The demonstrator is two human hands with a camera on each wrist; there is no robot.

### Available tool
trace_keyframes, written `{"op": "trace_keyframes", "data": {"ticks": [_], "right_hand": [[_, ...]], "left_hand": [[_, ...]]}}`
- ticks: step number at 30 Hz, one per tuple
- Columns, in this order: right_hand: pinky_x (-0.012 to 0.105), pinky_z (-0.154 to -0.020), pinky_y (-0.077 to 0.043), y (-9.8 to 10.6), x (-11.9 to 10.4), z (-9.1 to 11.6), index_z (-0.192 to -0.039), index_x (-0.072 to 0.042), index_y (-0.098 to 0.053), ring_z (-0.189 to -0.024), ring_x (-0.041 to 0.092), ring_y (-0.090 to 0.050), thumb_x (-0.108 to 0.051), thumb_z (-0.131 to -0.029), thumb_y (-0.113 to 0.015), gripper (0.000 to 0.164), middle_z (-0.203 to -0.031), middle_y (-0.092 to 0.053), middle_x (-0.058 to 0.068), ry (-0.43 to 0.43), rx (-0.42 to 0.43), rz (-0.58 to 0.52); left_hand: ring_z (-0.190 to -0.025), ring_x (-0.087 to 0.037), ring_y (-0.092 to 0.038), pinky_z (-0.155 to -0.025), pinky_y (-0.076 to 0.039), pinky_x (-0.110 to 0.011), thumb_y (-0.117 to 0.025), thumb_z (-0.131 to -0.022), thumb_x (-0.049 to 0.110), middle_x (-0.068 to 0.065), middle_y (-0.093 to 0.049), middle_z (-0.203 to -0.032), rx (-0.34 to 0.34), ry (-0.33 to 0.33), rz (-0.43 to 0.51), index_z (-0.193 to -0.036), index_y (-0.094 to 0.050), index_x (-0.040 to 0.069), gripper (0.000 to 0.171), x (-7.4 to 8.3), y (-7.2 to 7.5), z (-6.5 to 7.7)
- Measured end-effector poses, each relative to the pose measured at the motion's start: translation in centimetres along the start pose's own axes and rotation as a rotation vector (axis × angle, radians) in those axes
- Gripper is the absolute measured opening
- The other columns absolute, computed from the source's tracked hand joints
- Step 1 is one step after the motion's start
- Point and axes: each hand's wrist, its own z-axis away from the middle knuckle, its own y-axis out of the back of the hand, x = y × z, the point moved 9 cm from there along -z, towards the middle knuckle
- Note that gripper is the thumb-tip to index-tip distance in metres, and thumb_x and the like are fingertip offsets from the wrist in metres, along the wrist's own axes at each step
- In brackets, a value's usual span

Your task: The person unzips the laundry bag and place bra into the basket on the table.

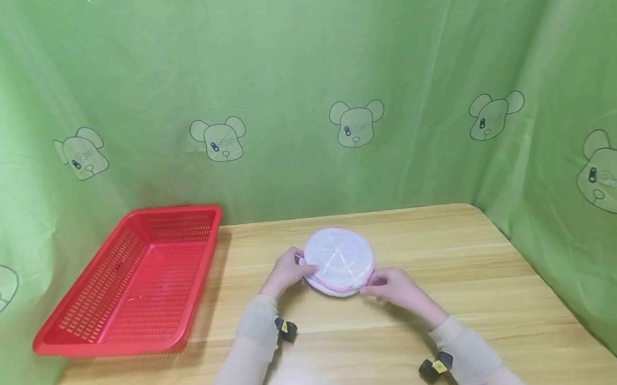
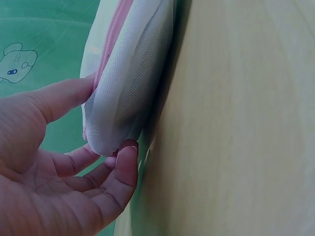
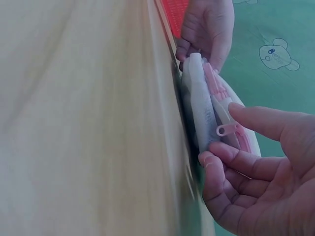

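Pinching a round white pouch [image 1: 338, 254] on or just above the tabletop [image 1: 499, 299], my left fingers [image 2: 127, 169] and right fingers [image 3: 251, 163] grip its edges, the right beside a pink zip pull [image 3: 221, 131]; a hasty, crooked tug could jam it
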Motion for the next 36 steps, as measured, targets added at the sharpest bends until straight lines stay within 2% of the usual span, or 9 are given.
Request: {"op": "trace_keyframes", "data": {"ticks": [8,18,29,36], "right_hand": [[0.03,-0.061,-0.053,-0.6,0.7,-0.2,-0.088,-0.002,-0.07,-0.068,0.018,-0.058,-0.028,-0.084,-0.074,0.026,-0.076,-0.066,0.009,-0.029,-0.006,-0.123],[0.028,-0.06,-0.052,-0.7,1.1,-0.5,-0.086,-0.002,-0.068,-0.068,0.017,-0.056,-0.023,-0.086,-0.071,0.021,-0.076,-0.065,0.006,-0.048,0.01,-0.122],[0.03,-0.063,-0.054,-0.4,0.0,-0.2,-0.092,0.004,-0.07,-0.074,0.018,-0.06,-0.02,-0.094,-0.06,0.026,-0.083,-0.069,0.014,0.057,-0.105,-0.117],[0.029,-0.063,-0.055,-0.5,-0.2,-0.1,-0.093,0.001,-0.07,-0.076,0.017,-0.062,-0.02,-0.097,-0.055,0.026,-0.086,-0.071,0.013,0.102,-0.142,-0.07]], "left_hand": [[-0.062,-0.016,-0.055,-0.055,-0.053,-0.026,-0.078,-0.08,0.025,-0.007,-0.059,-0.087,0.003,-0.004,-0.003,-0.117,-0.053,0.002,0.05,0.0,-0.1,0.1],[-0.062,-0.016,-0.056,-0.055,-0.053,-0.025,-0.078,-0.08,0.025,-0.008,-0.06,-0.087,0.008,-0.013,-0.003,-0.118,-0.053,0.002,0.05,0.1,-0.3,0.0],[-0.064,-0.016,-0.056,-0.057,-0.054,-0.027,-0.077,-0.081,0.025,-0.009,-0.06,-0.089,0.011,-0.009,0.002,-0.117,-0.053,0.002,0.049,0.3,-0.2,0.2],[-0.062,-0.017,-0.057,-0.057,-0.055,-0.028,-0.077,-0.082,0.024,-0.013,-0.059,-0.096,0.025,-0.03,-0.021,-0.119,-0.054,0.002,0.049,0.5,-0.1,0.2]]}}
